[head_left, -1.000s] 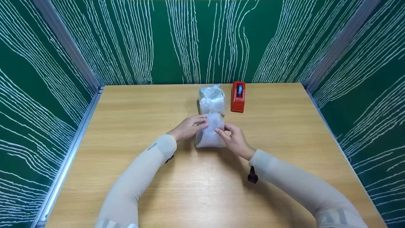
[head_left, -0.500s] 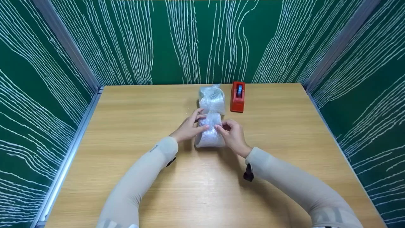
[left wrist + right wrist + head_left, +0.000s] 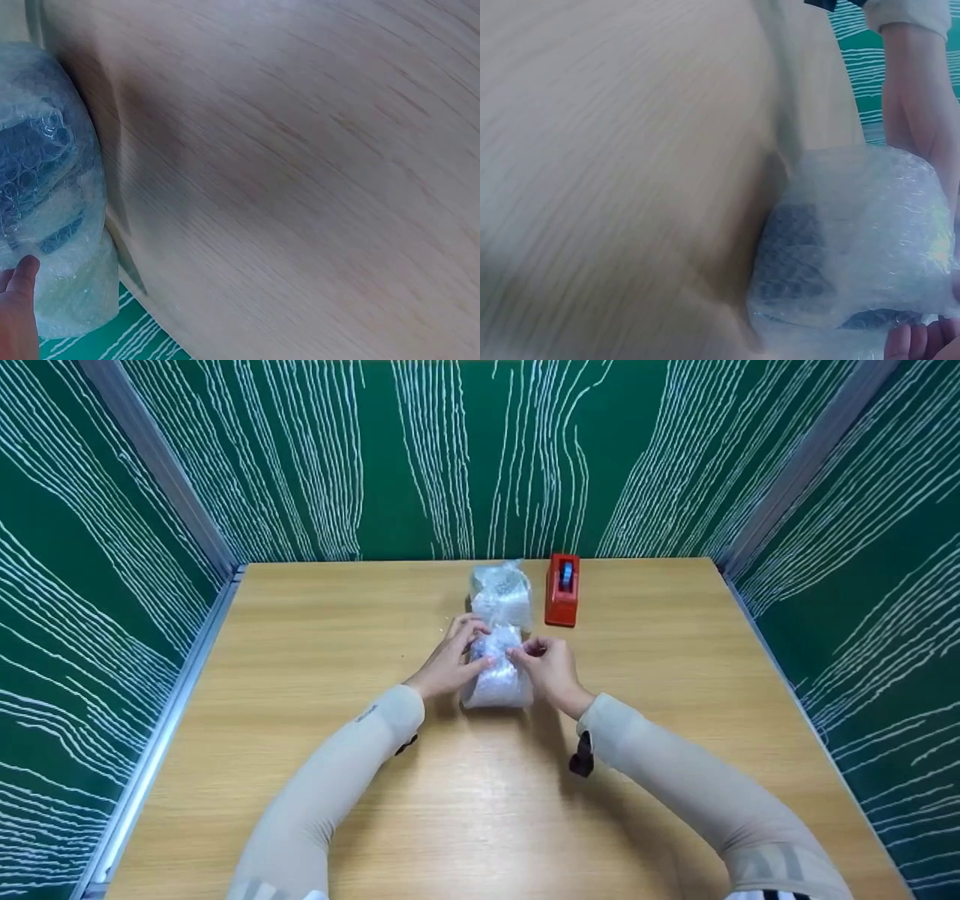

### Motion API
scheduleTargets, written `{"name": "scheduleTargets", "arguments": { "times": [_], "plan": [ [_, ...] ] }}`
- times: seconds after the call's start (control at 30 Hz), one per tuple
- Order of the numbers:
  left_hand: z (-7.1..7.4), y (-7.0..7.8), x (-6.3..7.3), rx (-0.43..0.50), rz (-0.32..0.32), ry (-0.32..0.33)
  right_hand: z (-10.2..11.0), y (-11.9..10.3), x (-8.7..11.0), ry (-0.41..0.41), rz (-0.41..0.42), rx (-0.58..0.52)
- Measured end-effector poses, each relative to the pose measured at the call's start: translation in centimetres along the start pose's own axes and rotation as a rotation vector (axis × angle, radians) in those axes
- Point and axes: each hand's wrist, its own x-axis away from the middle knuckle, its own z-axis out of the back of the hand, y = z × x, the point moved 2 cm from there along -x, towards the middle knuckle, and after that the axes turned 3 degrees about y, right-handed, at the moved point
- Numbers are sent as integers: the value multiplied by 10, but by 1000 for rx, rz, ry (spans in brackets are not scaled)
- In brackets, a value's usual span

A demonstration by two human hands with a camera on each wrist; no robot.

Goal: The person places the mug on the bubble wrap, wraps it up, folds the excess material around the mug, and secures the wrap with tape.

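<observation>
A bundle of bubble wrap (image 3: 501,686) lies on the table between both hands. A dark item shows through the clear wrap (image 3: 30,157) in the left wrist view, and again in the right wrist view through the bubble wrap (image 3: 877,225); its kind cannot be made out. My left hand (image 3: 446,664) rests along the bundle's left side, fingers spread and thumb on top. With thumb and forefinger, my right hand (image 3: 553,671) pinches the wrap at the upper right edge. Some of its fingertips (image 3: 904,343) show low in the right wrist view.
Just behind, adjoining the bundle in the head view, stands a second bubble-wrapped bundle (image 3: 501,589). A red tape dispenser (image 3: 562,596) with a blue core is right of it. Green walls with white lines (image 3: 510,457) enclose the wooden table (image 3: 337,615) at back and sides.
My right hand has moved slightly up and left, the pinched wrap with it. My left fingers have spread and slid toward the bundle's far end. The dispenser has stayed put.
</observation>
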Motion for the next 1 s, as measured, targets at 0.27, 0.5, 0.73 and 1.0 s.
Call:
{"name": "scheduleTargets", "arguments": {
  "times": [0.27,0.5,0.73,1.0],
  "plan": [
    [-1,2,0,-159,-99,9,1,0,-8,-55,-103,-8],
    [-3,6,-1,-245,-162,-32,2,0,-12,-39,-99,18],
    [1,8,-1,-285,-72,-102,2,4,-14,-80,-207,-35],
    [5,13,-2,-373,-13,-181,3,7,-16,-114,-296,-112]
  ]
}}
